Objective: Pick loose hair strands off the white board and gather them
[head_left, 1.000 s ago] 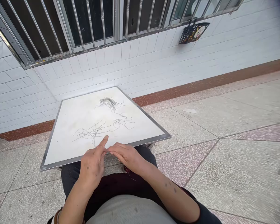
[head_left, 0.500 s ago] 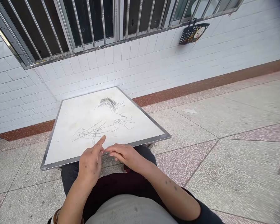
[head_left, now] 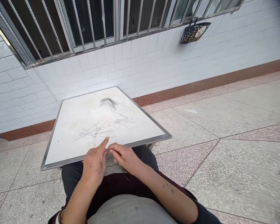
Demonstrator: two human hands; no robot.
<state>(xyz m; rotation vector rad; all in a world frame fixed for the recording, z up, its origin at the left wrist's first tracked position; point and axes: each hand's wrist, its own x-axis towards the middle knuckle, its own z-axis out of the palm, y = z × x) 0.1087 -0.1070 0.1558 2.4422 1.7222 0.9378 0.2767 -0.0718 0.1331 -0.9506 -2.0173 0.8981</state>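
Observation:
My left hand (head_left: 95, 163) is at the near edge of the white board (head_left: 67, 124), its index finger stretched forward and the other fingers curled in. Its fingertips meet those of my right hand (head_left: 126, 158), which pinches with thumb and fingers. A thin strand (head_left: 127, 177) shows below my right hand, over the dark clothing; its other end is hidden in the fingers. Whatever the left fingers pinch is too small to make out. On the board lie loose thin dark strands (head_left: 93, 132), a tangle of curled strands (head_left: 121, 122) and a denser bundle (head_left: 109, 102).
The metal-rimmed board stands against a white tiled wall (head_left: 149, 68) over my knees. Above it are barred windows (head_left: 91, 21). A dark patterned bag (head_left: 194, 32) hangs from the bars at right. A white scrap (head_left: 190, 110) lies on the speckled floor (head_left: 252, 161).
Both hands have shifted slightly; the left moved a little right, and the right fingers have bent into a tighter pinch. A thin strand now shows below the right hand. The strands on the board look unchanged.

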